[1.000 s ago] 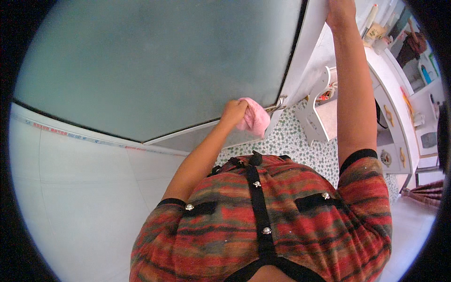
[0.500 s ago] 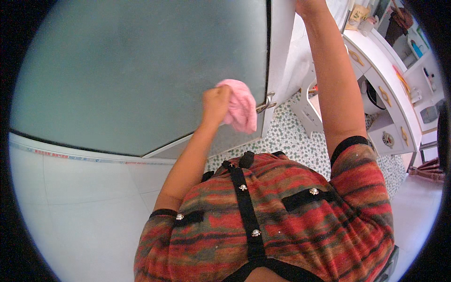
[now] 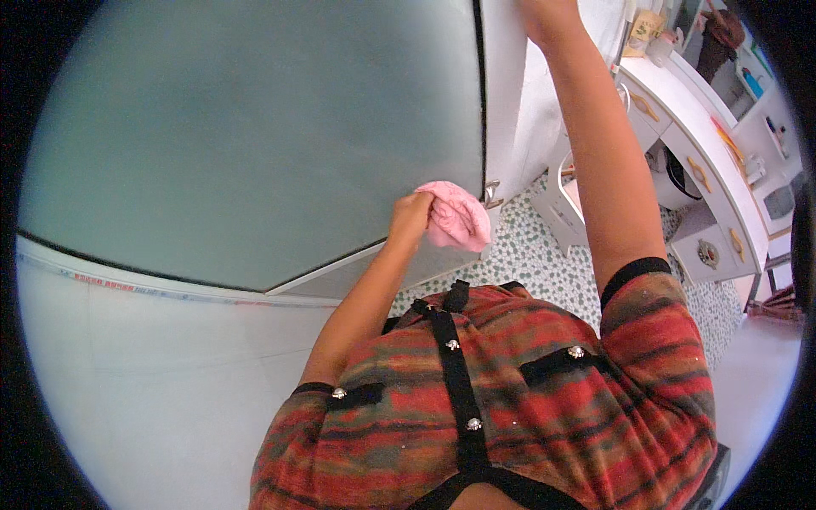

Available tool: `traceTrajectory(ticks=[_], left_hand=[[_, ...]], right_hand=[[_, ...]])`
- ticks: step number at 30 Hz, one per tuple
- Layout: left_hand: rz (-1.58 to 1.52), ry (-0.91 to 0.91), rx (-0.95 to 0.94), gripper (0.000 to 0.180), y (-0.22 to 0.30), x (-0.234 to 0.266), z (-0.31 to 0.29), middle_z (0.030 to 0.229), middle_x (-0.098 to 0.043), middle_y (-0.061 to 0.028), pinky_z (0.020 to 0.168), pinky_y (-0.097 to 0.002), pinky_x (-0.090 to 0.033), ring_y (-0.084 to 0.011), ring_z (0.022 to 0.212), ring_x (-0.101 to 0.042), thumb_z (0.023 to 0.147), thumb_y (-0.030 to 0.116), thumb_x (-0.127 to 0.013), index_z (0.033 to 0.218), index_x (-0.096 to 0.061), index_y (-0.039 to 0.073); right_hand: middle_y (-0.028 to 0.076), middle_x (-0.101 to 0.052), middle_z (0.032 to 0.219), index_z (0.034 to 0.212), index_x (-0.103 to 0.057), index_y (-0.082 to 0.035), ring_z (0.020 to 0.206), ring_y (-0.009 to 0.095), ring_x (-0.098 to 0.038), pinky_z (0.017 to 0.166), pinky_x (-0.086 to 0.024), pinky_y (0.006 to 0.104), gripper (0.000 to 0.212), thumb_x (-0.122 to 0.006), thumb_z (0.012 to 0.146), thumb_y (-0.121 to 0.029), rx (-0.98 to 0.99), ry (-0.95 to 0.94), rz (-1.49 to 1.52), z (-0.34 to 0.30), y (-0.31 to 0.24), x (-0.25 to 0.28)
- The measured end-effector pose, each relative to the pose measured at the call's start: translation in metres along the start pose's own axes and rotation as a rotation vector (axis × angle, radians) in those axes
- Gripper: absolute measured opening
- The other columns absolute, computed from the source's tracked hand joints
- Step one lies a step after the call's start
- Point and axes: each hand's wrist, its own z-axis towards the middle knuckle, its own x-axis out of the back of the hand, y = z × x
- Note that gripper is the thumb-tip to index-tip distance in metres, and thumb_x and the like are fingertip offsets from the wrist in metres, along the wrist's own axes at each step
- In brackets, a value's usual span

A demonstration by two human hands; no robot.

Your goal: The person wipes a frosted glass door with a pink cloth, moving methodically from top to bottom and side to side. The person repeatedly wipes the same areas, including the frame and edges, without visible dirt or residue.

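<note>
A crumpled pink cloth point(image 3: 461, 219) is gripped in my left hand point(image 3: 410, 216), whose fingers are closed round its left end. The cloth hangs over the lower right corner of a frosted, grey-green glass door panel point(image 3: 255, 144). Just right of the cloth is a metal door handle point(image 3: 492, 192), partly covered by it. My right arm reaches up to the top edge of the view. There my right hand point(image 3: 551, 19) is at the pale door frame point(image 3: 505, 93); its fingers are cut off by the picture's edge and hidden.
On the right stands a white dressing table point(image 3: 680, 119) with gold-coloured handles, a mirror and small items. A white stool point(image 3: 561, 217) stands on the green-and-white pebble-patterned floor point(image 3: 531, 259). A white wall or panel point(image 3: 170, 365) with a printed strip runs along the lower left.
My left hand has moved right and down with the cloth, which now partly covers the handle. My right hand has shifted slightly left and shows a little more.
</note>
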Motion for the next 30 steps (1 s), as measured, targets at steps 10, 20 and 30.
traceTrajectory(ticks=[10,20,30], left_hand=[[-0.466,0.482,-0.679,0.026,0.168,0.109,-0.078,0.079,-0.059,-0.0072,0.059,-0.0285,-0.046,-0.0147,0.071,-0.057,0.085,0.02,-0.043,0.079,-0.058,0.0],[0.196,0.918,-0.964,0.026,0.151,0.103,-0.068,0.065,-0.055,-0.0042,0.049,-0.028,-0.041,-0.0103,0.056,-0.049,0.087,0.018,-0.044,0.07,-0.054,0.001],[1.125,0.091,-0.828,0.022,0.014,-0.041,-0.013,0.067,-0.058,-0.0145,0.051,-0.0425,-0.046,-0.0317,0.055,-0.057,0.082,0.023,-0.049,0.071,-0.054,0.005]], right_hand=[[0.014,-0.061,0.08,0.093,-0.054,0.004,0.071,0.021,-0.06,0.068,-0.05,0.0319,0.045,-0.036,0.092,-0.038,-0.017,-0.009,-0.031,-0.002,0.009,-0.003],[0.016,-0.061,0.08,0.099,-0.051,0.003,0.068,0.023,-0.061,0.066,-0.05,0.0331,0.043,-0.04,0.091,-0.037,-0.083,0.015,0.046,-0.009,0.001,-0.008],[0.009,-0.061,0.084,0.102,-0.05,0.0,0.071,0.015,-0.059,0.065,-0.049,0.0271,0.037,-0.044,0.09,-0.035,-0.076,-0.115,0.19,-0.021,-0.008,-0.016]])
